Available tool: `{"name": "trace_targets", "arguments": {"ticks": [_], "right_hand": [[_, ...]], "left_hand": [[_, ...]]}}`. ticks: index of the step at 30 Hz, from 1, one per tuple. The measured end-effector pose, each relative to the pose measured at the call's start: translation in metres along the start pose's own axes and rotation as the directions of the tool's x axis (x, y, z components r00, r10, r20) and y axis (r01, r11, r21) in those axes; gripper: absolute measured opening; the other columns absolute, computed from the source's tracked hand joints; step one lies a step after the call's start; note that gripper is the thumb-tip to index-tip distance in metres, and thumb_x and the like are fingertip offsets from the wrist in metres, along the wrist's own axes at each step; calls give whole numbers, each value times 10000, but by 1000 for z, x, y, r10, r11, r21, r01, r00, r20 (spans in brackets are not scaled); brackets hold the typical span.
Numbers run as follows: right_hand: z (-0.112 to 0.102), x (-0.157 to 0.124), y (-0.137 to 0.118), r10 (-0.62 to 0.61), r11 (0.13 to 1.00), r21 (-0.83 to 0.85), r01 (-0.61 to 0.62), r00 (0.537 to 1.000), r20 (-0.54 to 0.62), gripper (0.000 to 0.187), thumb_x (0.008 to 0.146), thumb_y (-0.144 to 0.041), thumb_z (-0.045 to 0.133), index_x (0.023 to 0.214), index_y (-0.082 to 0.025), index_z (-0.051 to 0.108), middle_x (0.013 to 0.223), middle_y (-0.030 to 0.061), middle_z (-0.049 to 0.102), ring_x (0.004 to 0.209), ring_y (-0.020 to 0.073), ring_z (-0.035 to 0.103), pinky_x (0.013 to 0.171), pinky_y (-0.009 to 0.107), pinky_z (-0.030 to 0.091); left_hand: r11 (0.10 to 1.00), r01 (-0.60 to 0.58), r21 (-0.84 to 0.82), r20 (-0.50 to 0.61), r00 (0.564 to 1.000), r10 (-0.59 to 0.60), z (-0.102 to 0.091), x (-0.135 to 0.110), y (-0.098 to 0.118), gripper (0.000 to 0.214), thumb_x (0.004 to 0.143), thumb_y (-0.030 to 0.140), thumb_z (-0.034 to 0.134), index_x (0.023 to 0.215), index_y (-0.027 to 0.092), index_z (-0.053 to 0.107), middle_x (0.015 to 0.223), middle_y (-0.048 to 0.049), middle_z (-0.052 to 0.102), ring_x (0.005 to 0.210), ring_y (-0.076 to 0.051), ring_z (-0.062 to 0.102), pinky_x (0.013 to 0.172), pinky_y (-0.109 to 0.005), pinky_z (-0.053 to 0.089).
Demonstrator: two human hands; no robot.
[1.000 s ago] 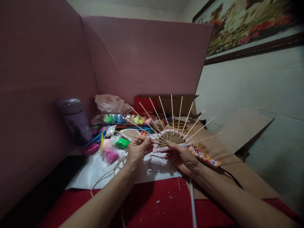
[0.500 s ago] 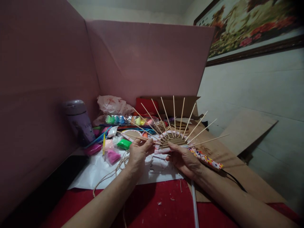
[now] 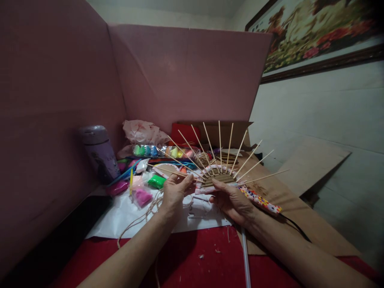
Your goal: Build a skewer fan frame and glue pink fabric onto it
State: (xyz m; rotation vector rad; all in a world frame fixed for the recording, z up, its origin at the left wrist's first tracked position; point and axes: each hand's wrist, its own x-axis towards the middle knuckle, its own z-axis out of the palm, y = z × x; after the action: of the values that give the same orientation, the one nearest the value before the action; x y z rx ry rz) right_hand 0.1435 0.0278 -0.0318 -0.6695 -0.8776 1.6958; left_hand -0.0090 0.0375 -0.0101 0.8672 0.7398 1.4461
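– Where is the piece, and how do you have it?

– The fan frame [image 3: 217, 178] is up off the bench [image 3: 192, 256], between my hands, over the far edge of the white sheet [image 3: 120, 216]. My right grip [image 3: 232, 202] is closed on its near edge, thumb on top and fingers beneath. My left grip [image 3: 174, 194] is pinched shut on the stick at the far left of the fan. The twine [image 3: 135, 226] trails from under that hand across the sheet toward me.

– What could go wrong from here?

– I judge the sticks the weak point. They are thin and seem only wedged into the woven base, so a hard pull from my left could snap one or draw it out. The twine lies in loose loops, so it may snag on a stick tip or tangle. If my right thumb slackens, the frame could tip into the clutter behind it.

– Count it for me.

– One frame. Eleven or twelve sticks [image 3: 220, 144]; the left ones blur into the clutter, so I cannot fix the number. One twine. One purple flask [image 3: 97, 154] at the left. One green packet [image 3: 156, 182] and one pink packet [image 3: 142, 197] near my left grip. One dotted strip [image 3: 261, 200] just right of my right grip, and one white rod [image 3: 245, 256] near me
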Motion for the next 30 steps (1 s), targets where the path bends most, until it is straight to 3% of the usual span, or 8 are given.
{"name": "trace_targets", "arguments": {"ticks": [30], "right_hand": [[0, 1, 0, -8, 1000, 8, 8, 1000, 8, 143, 747, -249, 578, 704, -126, 636, 720, 73, 682, 663, 128, 611, 544, 191, 474]], "left_hand": [[1000, -7, 14, 24, 1000, 7, -2, 0, 0, 222, 582, 258, 706, 664, 142, 536, 626, -13, 650, 553, -123, 608, 551, -250, 486]]}}
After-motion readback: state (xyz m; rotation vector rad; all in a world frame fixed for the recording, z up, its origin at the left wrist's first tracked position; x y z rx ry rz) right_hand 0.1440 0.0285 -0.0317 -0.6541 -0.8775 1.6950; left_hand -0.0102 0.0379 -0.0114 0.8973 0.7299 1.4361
